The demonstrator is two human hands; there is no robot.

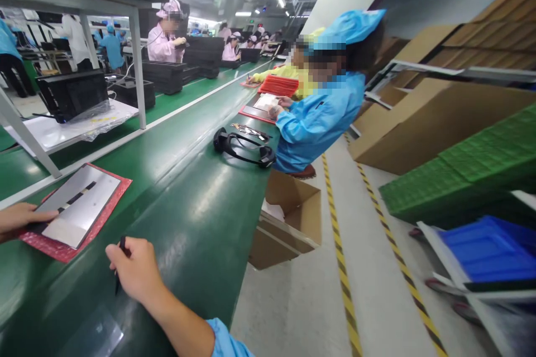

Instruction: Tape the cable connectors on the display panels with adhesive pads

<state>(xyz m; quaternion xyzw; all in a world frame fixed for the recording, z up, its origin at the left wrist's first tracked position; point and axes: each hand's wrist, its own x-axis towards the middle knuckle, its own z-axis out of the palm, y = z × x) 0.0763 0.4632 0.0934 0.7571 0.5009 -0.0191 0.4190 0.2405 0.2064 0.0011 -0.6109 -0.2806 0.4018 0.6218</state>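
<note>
Presumably for steadiness, the left hand (19, 221) pinched the panel (86, 213), wrap (50, 245) near its fingertips; the right hand (138, 268) gripped a tool (117, 283).

My right hand (138, 270) had free room over the green table (196, 217) as far as the headset (226, 144); beyond the panel (90, 206) at my left hand (19, 218), a shelf leg (36, 143) blocked my way.
</note>
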